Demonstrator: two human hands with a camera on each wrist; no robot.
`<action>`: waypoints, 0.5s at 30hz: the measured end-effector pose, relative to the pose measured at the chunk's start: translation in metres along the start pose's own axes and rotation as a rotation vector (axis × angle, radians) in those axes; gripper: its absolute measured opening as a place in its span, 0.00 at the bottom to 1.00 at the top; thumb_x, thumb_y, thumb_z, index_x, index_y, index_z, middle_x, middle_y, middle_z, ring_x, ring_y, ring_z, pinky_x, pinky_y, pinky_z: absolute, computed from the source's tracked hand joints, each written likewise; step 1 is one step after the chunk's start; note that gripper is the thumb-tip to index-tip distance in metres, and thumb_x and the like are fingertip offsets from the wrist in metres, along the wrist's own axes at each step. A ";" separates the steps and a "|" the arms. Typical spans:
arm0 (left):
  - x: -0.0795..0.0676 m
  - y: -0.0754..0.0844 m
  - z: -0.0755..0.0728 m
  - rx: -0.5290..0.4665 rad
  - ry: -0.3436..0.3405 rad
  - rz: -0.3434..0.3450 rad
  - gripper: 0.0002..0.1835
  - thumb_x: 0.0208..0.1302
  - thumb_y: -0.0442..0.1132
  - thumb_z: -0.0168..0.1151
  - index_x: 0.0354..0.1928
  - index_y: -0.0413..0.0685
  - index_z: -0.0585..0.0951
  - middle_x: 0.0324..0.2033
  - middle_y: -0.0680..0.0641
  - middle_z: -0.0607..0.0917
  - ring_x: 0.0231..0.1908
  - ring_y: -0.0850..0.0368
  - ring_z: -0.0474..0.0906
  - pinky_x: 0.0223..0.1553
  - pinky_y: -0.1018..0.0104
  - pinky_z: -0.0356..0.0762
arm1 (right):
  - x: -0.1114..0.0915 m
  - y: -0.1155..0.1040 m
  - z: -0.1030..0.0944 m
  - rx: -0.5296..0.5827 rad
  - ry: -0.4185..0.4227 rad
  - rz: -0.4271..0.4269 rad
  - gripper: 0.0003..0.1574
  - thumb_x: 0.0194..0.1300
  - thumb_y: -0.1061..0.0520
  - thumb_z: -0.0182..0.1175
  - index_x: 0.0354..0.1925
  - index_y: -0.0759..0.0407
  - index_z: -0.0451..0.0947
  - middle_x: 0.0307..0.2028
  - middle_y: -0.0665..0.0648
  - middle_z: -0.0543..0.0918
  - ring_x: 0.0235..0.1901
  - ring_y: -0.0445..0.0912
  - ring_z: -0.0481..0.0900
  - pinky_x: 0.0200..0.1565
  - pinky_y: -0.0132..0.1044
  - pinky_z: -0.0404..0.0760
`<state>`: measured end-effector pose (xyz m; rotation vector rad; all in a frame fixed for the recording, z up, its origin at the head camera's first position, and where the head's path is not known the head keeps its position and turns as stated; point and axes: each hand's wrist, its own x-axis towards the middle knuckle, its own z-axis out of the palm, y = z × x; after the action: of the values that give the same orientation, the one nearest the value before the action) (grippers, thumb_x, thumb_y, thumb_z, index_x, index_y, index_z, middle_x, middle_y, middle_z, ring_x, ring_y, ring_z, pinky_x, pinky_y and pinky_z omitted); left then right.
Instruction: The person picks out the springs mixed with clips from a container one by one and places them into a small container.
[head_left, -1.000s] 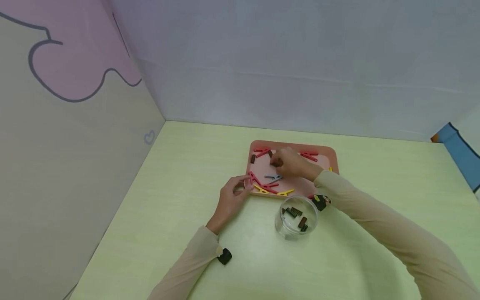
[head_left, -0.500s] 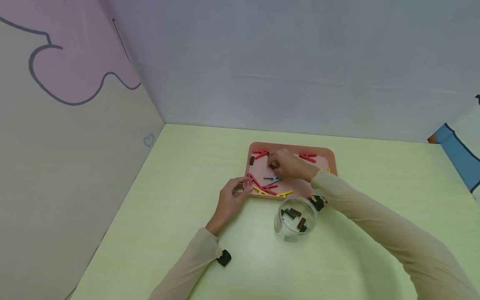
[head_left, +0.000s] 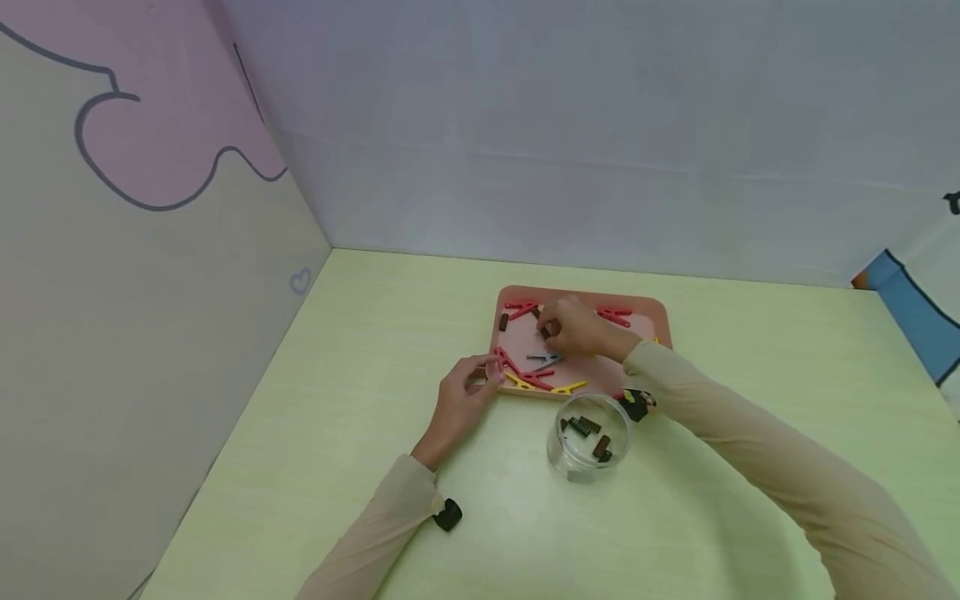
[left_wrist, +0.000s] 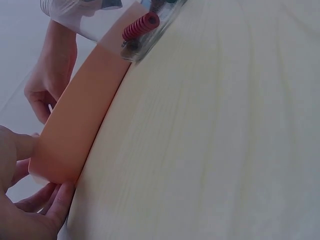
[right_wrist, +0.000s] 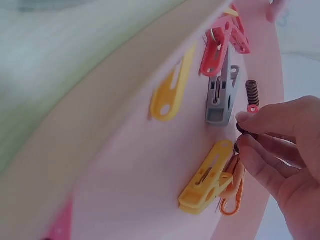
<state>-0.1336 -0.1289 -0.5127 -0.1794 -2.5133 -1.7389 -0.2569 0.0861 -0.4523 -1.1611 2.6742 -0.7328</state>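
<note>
My right hand (head_left: 583, 327) reaches into the pink tray (head_left: 658, 312). In the right wrist view its thumb and fingertips pinch a small dark coil spring (right_wrist: 245, 131), mostly hidden by the fingers. Another dark spring (right_wrist: 252, 93) lies close beyond them. A grey clothespin (right_wrist: 220, 97) and a yellow clothespin (right_wrist: 204, 181) lie beside the fingertips. At the tray's near left corner, my left hand (head_left: 467, 396) grips the rim, thumb and fingers on either side of the wall, as the left wrist view shows. Red clothespins (head_left: 508, 360) lie just inside that corner.
A clear round jar (head_left: 572, 468) stands in front of the tray, with several dark springs (head_left: 585, 427) inside. The left wrist view shows a red spring (left_wrist: 141, 26) in it. Another dark spring (head_left: 503, 322) lies at the tray's left side. A wall rises behind the table.
My right fingertips have moved slightly toward me inside the tray, and a dark spring now shows at them. The left hand has kept its grip on the corner.
</note>
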 end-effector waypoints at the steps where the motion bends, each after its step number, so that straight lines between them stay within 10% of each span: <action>1: 0.001 -0.001 -0.001 0.005 0.005 0.008 0.20 0.64 0.45 0.62 0.56 0.49 0.78 0.51 0.50 0.77 0.48 0.56 0.75 0.48 0.61 0.78 | -0.001 -0.001 -0.001 0.006 0.010 -0.002 0.11 0.51 0.70 0.65 0.37 0.66 0.84 0.25 0.56 0.78 0.24 0.45 0.69 0.26 0.36 0.70; 15: 0.002 -0.005 -0.003 -0.002 0.019 0.021 0.20 0.64 0.44 0.62 0.56 0.48 0.78 0.51 0.48 0.78 0.47 0.55 0.75 0.47 0.61 0.79 | -0.011 0.003 -0.009 0.061 0.042 0.039 0.12 0.52 0.68 0.66 0.38 0.66 0.84 0.31 0.58 0.82 0.28 0.45 0.77 0.31 0.39 0.80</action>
<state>-0.1364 -0.1331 -0.5162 -0.1882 -2.4876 -1.7271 -0.2545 0.0993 -0.4466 -1.0876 2.6799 -0.8352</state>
